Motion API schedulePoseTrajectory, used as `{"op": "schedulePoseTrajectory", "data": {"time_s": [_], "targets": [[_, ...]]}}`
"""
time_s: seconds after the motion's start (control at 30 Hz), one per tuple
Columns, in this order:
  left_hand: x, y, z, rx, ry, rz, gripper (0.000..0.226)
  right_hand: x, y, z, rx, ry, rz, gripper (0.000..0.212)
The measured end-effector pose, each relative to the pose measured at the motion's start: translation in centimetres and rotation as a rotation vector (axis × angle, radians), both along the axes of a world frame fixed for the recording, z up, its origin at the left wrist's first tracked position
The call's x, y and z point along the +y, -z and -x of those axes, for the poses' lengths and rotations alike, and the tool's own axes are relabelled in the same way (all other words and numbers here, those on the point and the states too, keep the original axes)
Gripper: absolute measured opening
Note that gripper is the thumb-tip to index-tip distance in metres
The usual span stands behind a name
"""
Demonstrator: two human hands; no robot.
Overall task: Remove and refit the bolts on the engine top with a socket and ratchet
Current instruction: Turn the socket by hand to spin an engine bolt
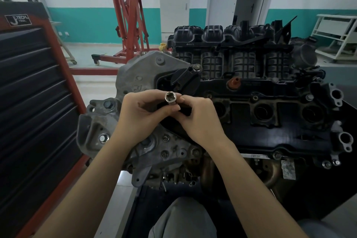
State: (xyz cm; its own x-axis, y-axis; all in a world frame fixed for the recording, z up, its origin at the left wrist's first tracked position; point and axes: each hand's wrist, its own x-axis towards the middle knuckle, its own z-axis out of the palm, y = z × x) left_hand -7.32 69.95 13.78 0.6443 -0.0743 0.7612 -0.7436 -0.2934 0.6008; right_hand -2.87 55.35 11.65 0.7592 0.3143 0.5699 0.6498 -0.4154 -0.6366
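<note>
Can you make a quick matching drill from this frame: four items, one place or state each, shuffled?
Items
1. socket
2. engine hoist
3. tool cabinet
4. orange cap

Places or states
A. standing on the floor by the far wall
B. held in both hands, open end toward the camera
C. at the left edge of view, drawers shut
D. sitting on the engine top, right of the hands

Pairs: 1-B, 2-A, 3-C, 4-D. The left hand and right hand both pinch the socket.

Silver socket [171, 99], open end up, above engine [251, 114].
</note>
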Motion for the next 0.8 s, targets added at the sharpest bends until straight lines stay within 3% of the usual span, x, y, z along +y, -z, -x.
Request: {"op": "schedulePoseTrajectory", "data": {"time_s": [0.1, 0.3, 0.5, 0.67, 0.8], "targets": [[-0.02, -0.09, 0.04, 0.011, 0.049, -0.022, 0.024, -0.05, 0.06, -0.06, -0.01, 0.013, 0.006, 0.019], [-0.04, 0.04, 0.09, -0.043, -0.098, -0.009, 0.024, 0.13, -0.05, 0.04, -0.017, 0.031, -0.038, 0.02], [-0.13, -0.22, 0.25, 0.037, 0.065, 0.011, 0.027, -0.03, -0.03, 0.02, -0.007, 0.006, 0.004, 0.021], [-0.09, -0.07, 0.08, 0.002, -0.056, 0.01, 0.028, 0.13, -0.21, 0.18, 0.014, 0.032, -0.047, 0.023], [-0.06, -0.07, 0.09, 0.015, 0.025, 0.031, 0.026, 0.03, -0.2, 0.2, 0.009, 0.026, -0.038, 0.021]]}}
